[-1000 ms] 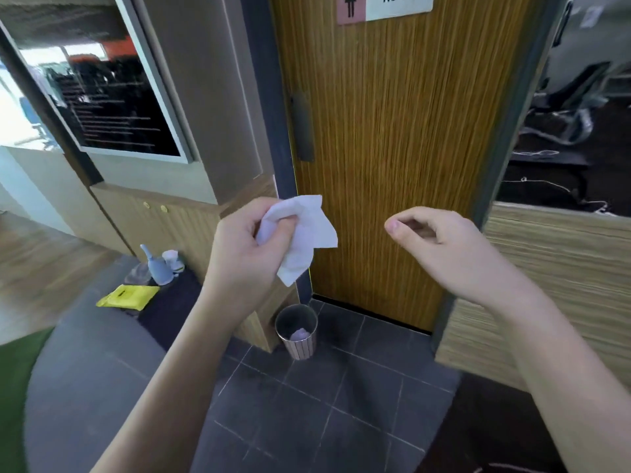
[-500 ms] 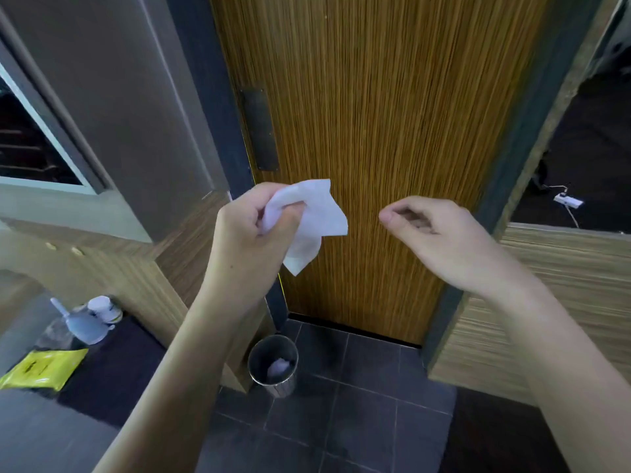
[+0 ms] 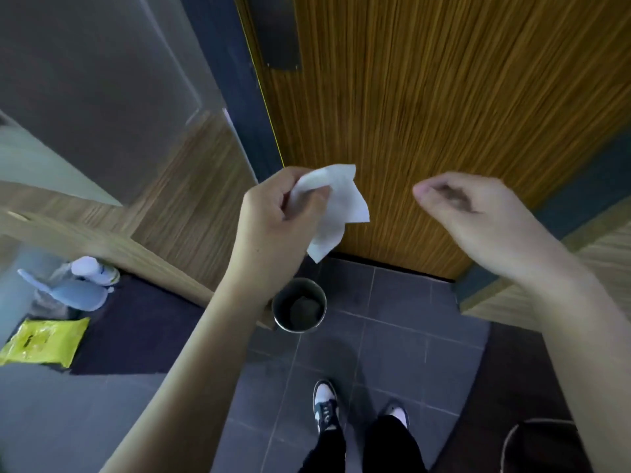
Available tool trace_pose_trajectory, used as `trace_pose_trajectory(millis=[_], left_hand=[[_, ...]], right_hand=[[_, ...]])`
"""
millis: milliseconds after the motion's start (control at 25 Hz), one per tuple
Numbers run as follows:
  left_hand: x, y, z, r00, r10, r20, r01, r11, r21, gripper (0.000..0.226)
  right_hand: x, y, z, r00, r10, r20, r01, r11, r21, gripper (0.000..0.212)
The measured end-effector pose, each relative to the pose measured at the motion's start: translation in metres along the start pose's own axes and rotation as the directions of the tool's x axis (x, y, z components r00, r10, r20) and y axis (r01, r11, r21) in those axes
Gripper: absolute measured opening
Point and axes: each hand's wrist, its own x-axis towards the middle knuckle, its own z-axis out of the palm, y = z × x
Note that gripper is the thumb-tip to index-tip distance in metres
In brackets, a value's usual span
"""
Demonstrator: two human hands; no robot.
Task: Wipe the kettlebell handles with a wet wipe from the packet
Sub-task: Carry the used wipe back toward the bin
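Left hand (image 3: pixel 273 216) pinches a crumpled white wet wipe (image 3: pixel 336 209) between thumb and fingers, loose end hanging down toward the floor, held in the air in front of a wood-grain door (image 3: pixel 444 114). Right hand (image 3: pixel 478 213) is raised beside it, well apart from the wipe, fingers curled loosely inward and holding nothing. Directly below the left wrist stands a small round metal bin (image 3: pixel 299 305) on the dark tiled floor (image 3: pixel 392 336), close to the door's bottom edge, with a dark crumpled lump inside; what it is cannot be told. At the left, a dark mat (image 3: pixel 136 336) lies on the floor against a wood-panelled cabinet (image 3: pixel 177 206). A yellow wipe packet (image 3: pixel 42 341) lies flat at the mat's left edge, partly off it. Just behind the packet, near the mat's far left corner, a pale blue spray bottle (image 3: pixel 75 293) and a white-topped container (image 3: pixel 95 271) sit touching or nearly so; blur hides the detail. 2 shoes (image 3: pixel 326 407) with dark trouser legs show at the bottom of the view, on the tiles.
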Motion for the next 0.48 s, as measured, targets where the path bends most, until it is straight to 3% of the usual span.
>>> trace_pose_trajectory(millis=[200,480], left_hand=[[0.027,-0.135,0.036,0.97,-0.245,0.0,0.245,0.969,0.022,0.034],[0.009,-0.348,0.105,0.87,-0.483,-0.097,0.492,0.865,0.101,0.023]], right_hand=[[0.088,0.075,0.092,0.987,0.09,0.133,-0.095,0.995,0.033,0.028],[0.155,0.228,0.23,0.947,0.219,0.235,-0.232,0.972,0.032,0.026]])
